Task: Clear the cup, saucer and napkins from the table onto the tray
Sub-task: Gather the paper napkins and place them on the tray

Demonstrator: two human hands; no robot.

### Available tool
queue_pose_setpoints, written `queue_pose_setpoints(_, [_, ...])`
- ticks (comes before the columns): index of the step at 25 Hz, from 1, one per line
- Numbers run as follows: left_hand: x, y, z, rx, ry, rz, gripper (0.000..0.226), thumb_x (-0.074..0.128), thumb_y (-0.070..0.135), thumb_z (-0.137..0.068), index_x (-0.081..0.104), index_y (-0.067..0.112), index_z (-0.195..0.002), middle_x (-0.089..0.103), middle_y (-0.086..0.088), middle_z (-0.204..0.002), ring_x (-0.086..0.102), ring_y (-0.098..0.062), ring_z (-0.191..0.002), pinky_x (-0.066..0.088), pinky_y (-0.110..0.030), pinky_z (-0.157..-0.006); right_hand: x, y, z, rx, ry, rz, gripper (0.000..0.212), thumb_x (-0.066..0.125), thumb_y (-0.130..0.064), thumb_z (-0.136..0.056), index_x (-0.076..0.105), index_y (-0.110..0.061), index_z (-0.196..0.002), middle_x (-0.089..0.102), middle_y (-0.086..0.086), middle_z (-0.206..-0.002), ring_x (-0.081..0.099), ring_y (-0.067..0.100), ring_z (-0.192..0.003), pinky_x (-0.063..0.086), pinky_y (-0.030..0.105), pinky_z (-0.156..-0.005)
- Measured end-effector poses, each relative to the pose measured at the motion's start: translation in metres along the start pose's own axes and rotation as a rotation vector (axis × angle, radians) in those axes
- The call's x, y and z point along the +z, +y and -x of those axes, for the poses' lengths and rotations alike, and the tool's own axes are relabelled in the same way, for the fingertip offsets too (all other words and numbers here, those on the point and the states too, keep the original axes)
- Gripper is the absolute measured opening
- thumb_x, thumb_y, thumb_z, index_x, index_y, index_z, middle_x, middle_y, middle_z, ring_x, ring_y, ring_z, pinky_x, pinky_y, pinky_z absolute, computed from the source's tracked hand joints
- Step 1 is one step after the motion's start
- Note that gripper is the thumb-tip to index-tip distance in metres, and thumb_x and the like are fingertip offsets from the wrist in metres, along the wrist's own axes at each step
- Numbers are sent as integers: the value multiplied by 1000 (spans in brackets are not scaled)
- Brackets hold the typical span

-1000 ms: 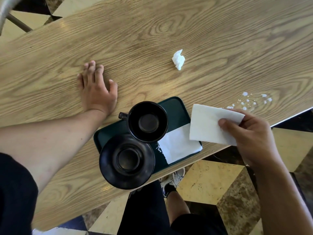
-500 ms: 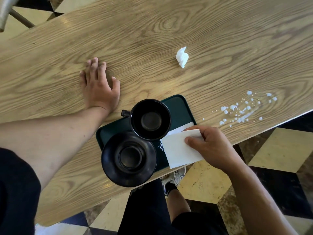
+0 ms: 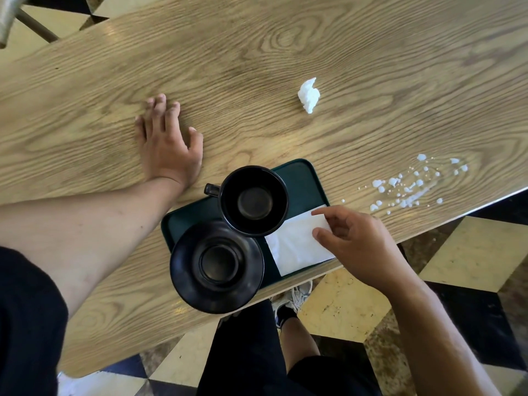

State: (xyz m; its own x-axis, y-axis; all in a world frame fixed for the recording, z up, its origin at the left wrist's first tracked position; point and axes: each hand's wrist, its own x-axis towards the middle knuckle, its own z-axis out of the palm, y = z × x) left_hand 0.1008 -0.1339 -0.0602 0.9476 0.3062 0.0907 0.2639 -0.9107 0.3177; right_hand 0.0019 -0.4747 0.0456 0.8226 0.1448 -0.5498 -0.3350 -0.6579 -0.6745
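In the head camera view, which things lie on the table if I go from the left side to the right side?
left hand → saucer → cup → crumpled napkin → right hand → white spill.

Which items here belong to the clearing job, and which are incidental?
Job items: cup, saucer, flat napkins, crumpled napkin, tray.
Incidental: white spill on the table, chair leg, checkered floor.

Glossy cup (image 3: 253,200), wood-grain table (image 3: 285,67)
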Motion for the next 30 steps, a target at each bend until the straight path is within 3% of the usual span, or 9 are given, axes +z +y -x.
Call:
queue_pose_setpoints(4, [0, 0, 0, -2, -5, -5, 58, 44, 36, -95, 47, 10, -147, 34, -13, -166, 21, -28, -157, 10, -52, -128, -9, 6, 4, -49, 131, -26, 30, 76, -11, -90, 75, -25, -117, 74, -21, -91, 67, -12, -87, 45, -2, -71])
queue_pose_setpoints(9, [0, -1, 0, -3, -3, -4, 57, 43, 37, -96, 47, 10, -146, 34, -12, -166, 20, -28, -157, 9, -51, -128, 1, 10, -3, -45, 190, -67, 27, 77, -4, -89, 77, -22, -108, 76, -13, -89, 70, -1, -83, 51, 4, -72])
queue_pose_setpoints(17, [0, -1, 0, -5, -13, -4, 60, 42, 38, -95, 46, 10, -148, 33, -13, -167, 20, -29, -158, 9, -51, -129, 0, 9, -10, -14, 280, -62, 16, 79, -11, -87, 79, -23, -98, 76, -14, -84, 70, 1, -77, 51, 6, -67])
queue_pose_setpoints(20, [0, -1, 0, -3, -13, -10, 60, 42, 38, -96, 46, 10, -148, 33, -13, -167, 20, -29, -158, 9, -51, -129, 0, 10, -9, -73, 318, 77, 16, 81, -12, -85, 78, -20, -99, 72, -11, -86, 67, 3, -76, 48, 8, -68])
queue_pose_setpoints(25, [1, -2, -1, 3, -5, -19, 59, 42, 38, -96, 46, 10, -148, 33, -13, -167, 20, -29, -157, 9, -51, -128, 4, 20, -8, -70, 299, 139, 22, 81, -11, -86, 73, -22, -104, 65, -7, -83, 63, 11, -73, 54, 24, -65])
queue_pose_setpoints(30, [2, -4, -1, 6, 5, -14, 58, 43, 38, -95, 47, 11, -147, 34, -13, -166, 21, -29, -157, 10, -51, -128, 11, 28, -4, 34, 276, 86, 31, 77, -17, -88, 63, -32, -112, 62, -9, -82, 60, 9, -72, 46, 20, -62])
